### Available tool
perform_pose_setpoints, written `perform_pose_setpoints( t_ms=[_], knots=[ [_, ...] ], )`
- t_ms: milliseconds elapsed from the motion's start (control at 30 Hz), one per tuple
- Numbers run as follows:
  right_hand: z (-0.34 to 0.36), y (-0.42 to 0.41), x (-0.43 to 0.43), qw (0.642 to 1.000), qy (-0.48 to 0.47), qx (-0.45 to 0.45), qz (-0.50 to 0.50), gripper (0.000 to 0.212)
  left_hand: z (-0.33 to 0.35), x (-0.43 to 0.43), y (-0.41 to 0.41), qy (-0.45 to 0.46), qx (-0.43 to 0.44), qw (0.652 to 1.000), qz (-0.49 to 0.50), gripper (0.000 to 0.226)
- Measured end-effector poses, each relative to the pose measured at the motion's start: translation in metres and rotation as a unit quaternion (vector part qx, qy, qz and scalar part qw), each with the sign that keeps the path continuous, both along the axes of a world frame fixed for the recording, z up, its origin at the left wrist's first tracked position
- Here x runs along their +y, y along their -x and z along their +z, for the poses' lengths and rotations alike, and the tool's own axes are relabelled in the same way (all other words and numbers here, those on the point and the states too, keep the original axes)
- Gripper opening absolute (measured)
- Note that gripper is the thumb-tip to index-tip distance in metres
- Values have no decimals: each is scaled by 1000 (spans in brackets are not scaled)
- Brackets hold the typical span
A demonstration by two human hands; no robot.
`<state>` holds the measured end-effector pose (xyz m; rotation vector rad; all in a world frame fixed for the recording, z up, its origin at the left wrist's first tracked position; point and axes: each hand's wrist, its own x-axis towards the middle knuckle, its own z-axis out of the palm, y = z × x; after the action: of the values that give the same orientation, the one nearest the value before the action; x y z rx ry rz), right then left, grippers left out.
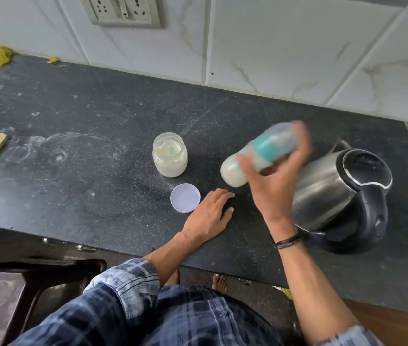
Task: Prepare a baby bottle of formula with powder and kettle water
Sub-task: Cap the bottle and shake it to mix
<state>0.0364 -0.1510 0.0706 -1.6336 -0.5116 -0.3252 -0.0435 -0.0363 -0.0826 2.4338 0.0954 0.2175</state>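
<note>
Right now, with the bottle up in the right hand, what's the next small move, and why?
Probably have the left hand pick up the lid beside it: the powder jar stands open, while the bottle in the right hand already looks milky.

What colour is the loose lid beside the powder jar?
The lid is pale lilac, clearest in the head view.

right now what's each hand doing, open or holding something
Left hand: open, resting flat on the countertop beside the jar lid.
Right hand: gripping the baby bottle, tilted in the air.
</note>
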Motion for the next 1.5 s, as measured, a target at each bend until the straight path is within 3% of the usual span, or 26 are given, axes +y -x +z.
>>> perform_pose_setpoints(
  t_ms=[33,167,300,433,567,700,833,967,1100,1233,1367,1500],
  knots=[
    [0,1,-2,1000,14,7,10,99,1,0,0,1,3,1000,-4,43],
    [21,5,-3,994,-90,-32,-46,100,3,0,-1,0,9,1000,1,42],
    [9,5,-4,1000,14,11,-7,102,1,0,1,-2,4,1000,0,42],
    [19,10,-5,993,-79,-40,-80,98,3,0,-1,1,10,1000,2,42],
    [13,3,-7,1000,-2,2,-22,97,2,0,1,5,15,1000,0,43],
    [25,4,-6,992,-74,-53,-84,95,5,0,-1,3,13,1000,2,42],
    [16,-1,-2,999,15,14,-30,98,4,-1,1,-2,10,1000,3,42],
    [20,6,-2,995,-84,10,-56,92,5,-1,-1,0,12,1000,1,42],
    [13,2,-3,999,-26,33,-12,93,3,1,0,0,20,1000,0,43],
    [23,4,-3,993,-102,16,-63,89,5,0,-1,0,15,1000,-1,42],
    [19,-3,-5,999,-12,38,4,90,6,1,1,5,21,1000,-3,43],
    [26,0,-7,995,-90,-4,-38,88,8,0,0,0,17,1000,-2,42]
  ],
)
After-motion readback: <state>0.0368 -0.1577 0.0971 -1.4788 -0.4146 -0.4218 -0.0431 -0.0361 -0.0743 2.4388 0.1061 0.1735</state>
